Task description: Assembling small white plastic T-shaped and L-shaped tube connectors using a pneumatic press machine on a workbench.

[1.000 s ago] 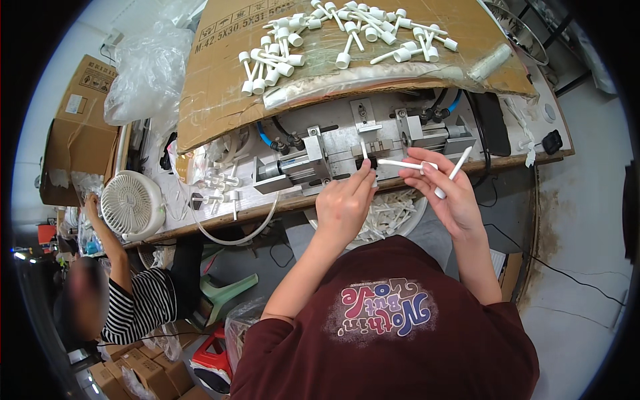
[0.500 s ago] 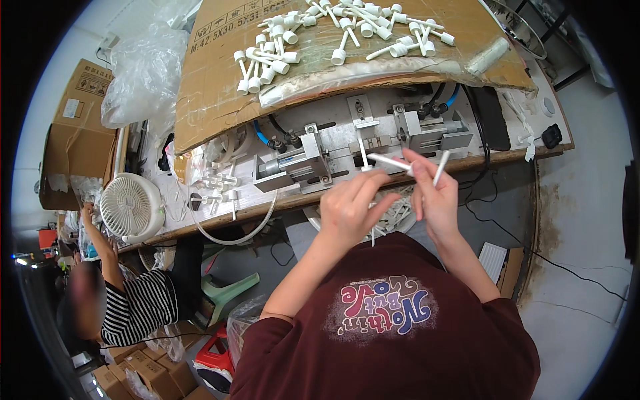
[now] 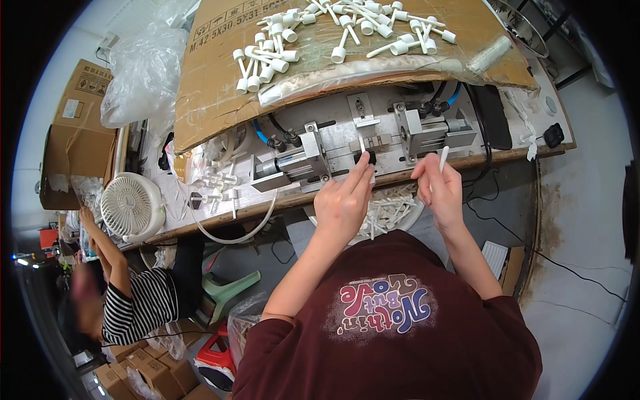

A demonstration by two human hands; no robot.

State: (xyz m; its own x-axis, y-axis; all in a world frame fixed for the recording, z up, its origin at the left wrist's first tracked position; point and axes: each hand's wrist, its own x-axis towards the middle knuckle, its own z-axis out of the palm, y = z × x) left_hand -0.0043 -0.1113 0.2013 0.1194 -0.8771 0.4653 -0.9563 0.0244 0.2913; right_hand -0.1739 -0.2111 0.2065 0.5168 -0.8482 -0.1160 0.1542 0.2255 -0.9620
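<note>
My left hand reaches to the middle of a small metal bench fixture, its fingers pressed together over the near end of a white plastic stick seated there. The fingers hide that end of the stick. My right hand is raised at the bench edge, to the right of the fixture. Its curled fingers hold a slim white stick that points up. Below and between my hands, a round white basin contains many white plastic pieces.
Metal cylinder clamps flank the fixture. Behind it, a cardboard sheet carries many white mallet-shaped pieces. A white fan and a co-worker in a striped shirt are at the left. A green stool stands below the bench.
My left hand has moved forward onto the stick in the fixture. My right hand has drawn slightly away from it. The slanted stick between my hands no longer shows.
</note>
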